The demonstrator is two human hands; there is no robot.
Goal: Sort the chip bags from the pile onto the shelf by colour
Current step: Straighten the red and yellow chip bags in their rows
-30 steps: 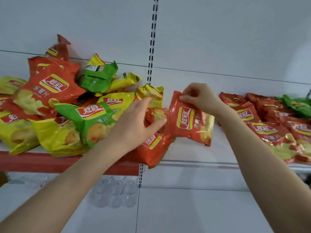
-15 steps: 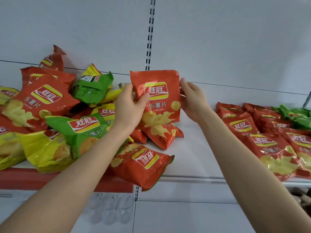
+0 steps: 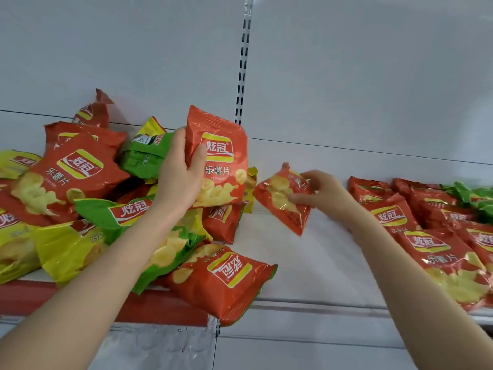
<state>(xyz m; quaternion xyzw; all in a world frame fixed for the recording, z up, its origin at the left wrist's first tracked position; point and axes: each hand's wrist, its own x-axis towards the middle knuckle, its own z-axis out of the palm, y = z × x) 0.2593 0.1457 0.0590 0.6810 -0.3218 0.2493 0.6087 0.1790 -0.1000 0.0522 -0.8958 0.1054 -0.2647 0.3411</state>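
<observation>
At the far left the mixed pile [image 3: 66, 236] of red, yellow and green chip bags lies heaped on the shelf [image 3: 306, 257], unsorted, so bags lean and overlap at all angles. At the pile's right edge the left hand [image 3: 178, 180] grips a large red bag [image 3: 226, 166]. The fingers wrap behind its left side and the thumb presses across the front, holding it upright and clear of the heap, probably so that it comes free without dragging its neighbours along. Below that, another red bag [image 3: 224, 276] lies upside down and hangs over the front lip, where a nudge could tip it off. Next comes a bare stretch of shelf that keeps the pile apart from the sorted stock. Over this gap the right hand [image 3: 325, 194] pinches a smaller red bag [image 3: 280, 201] by its right edge between curled fingers and thumb, tilted with one corner down, and it looks to be on its way to the red group [image 3: 437, 252] just beside the wrist. Those red bags lie overlapped in a row, with green bags [image 3: 477, 198] gathered beyond them at the far right, so each colour has its own patch.
</observation>
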